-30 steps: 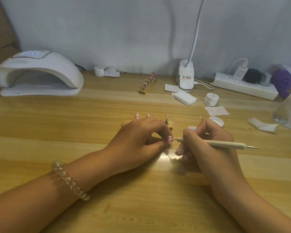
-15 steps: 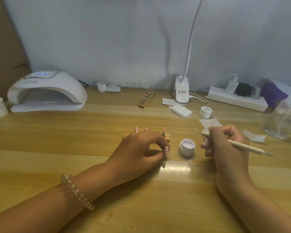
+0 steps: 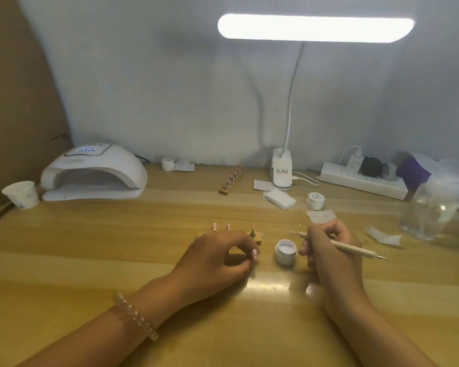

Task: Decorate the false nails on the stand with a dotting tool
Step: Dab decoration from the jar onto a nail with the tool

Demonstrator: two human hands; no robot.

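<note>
Gripping the dotting tool in my right hand's curled fingers, I pinch a pink false nail in my left hand, just in front of the stand.

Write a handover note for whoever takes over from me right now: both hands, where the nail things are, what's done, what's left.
Left hand: fingertips pinch what looks like a pink false nail just in front of the near stand.
Right hand: grips the dotting tool, tip near the open white jar, not in it.
Done: jar opened, tool in hand; decoration on nails too small to judge.
Left: load the tip, dot the held nail, then the other nails on the stand.
</note>
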